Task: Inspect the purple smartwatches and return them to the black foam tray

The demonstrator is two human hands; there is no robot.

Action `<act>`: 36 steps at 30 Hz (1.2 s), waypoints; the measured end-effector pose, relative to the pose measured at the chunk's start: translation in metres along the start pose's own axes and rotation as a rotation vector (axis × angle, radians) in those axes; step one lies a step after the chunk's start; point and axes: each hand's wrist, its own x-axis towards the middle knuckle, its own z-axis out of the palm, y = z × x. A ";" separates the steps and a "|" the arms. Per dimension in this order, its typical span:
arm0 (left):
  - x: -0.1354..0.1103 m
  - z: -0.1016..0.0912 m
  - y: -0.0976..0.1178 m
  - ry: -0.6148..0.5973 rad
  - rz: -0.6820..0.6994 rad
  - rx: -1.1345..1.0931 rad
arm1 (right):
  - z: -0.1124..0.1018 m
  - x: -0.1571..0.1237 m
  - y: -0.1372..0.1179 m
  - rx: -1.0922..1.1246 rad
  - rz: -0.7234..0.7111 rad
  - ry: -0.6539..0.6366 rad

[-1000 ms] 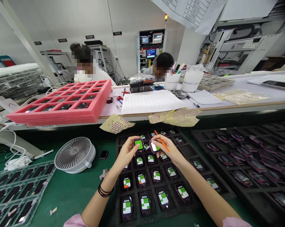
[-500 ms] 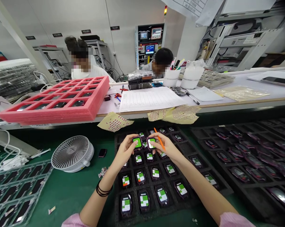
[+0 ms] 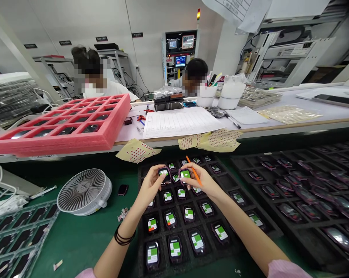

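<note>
Clear tray: a plastic tray (image 3: pixel 48 233) of dark parts lies well left of and below the fingers of the left hand (image 3: pixel 151 182).
Pink foam: a compartmented foam tray (image 3: pixel 61 144) sits on the raised shelf, beyond and left of the same fingers.
Fan: a round white desk fan (image 3: pixel 83 192) lies tilted face-up, left of the left fingers and apart from them.
Loose watch: one dark-screened watch (image 3: pixel 122 189) lies on the green mat, between fan and left fingers.
Left hold: fingers and thumb close narrowly around the left smartwatch (image 3: pixel 164 175); the thumb lies over its mostly dark display, whose text is too small to read.
Black foam: a compartmented tray (image 3: pixel 223 180) of watches showing green-and-white screens lies beneath both sets of fingers.
Right hold: fingers and thumb of the right hand (image 3: pixel 200 180) grip the right smartwatch (image 3: pixel 185 175), screen green with a white patch; an orange pen-like stick (image 3: pixel 194 171) is tucked among the fingers.
Handling: the work appears to be operating both touchscreens; best practice would be rim grips, light single thumb taps, each display read separately, and the stick's ends kept off the glass.
Far tray: another black foam tray (image 3: pixel 310 236), crowded with watches, lies well right of the right fingers.
</note>
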 end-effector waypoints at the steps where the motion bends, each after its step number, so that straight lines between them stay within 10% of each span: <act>1: -0.001 0.000 0.002 0.004 -0.001 0.004 | 0.000 0.000 0.001 0.008 -0.011 -0.022; 24: -0.007 0.002 0.009 -0.091 0.056 0.096 | 0.002 -0.002 0.002 0.033 0.023 0.023; 36: -0.014 0.011 0.003 -0.172 0.489 0.931 | 0.013 -0.005 0.018 -0.295 0.106 -0.026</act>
